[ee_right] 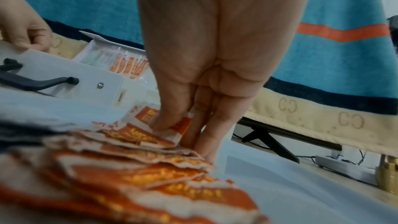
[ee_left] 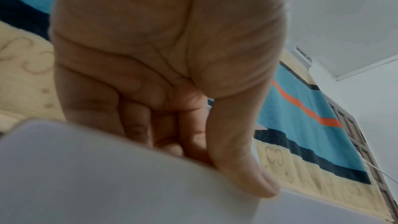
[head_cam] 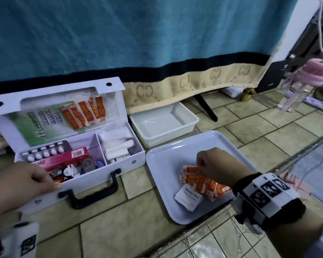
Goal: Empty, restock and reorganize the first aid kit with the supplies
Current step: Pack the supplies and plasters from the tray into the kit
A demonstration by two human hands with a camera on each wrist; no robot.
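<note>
The left hand (head_cam: 28, 178) grips the open first aid kit's (head_cam: 119, 157) front wall, apparently steadying it on the floor, while the right hand (head_cam: 215, 165) pinches an orange bandage packet (ee_right: 172, 126) from the pile on the white tray (head_cam: 162, 164) beside it, likely for restocking

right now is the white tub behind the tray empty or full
Empty. The head view shows the tub's bare white bottom, nothing inside. The orange packets and alcohol pad lie in the tray before it.

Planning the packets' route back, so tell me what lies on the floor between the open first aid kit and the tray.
In the head view, only a narrow strip of bare floor tile separates the first aid kit from the tray.
</note>
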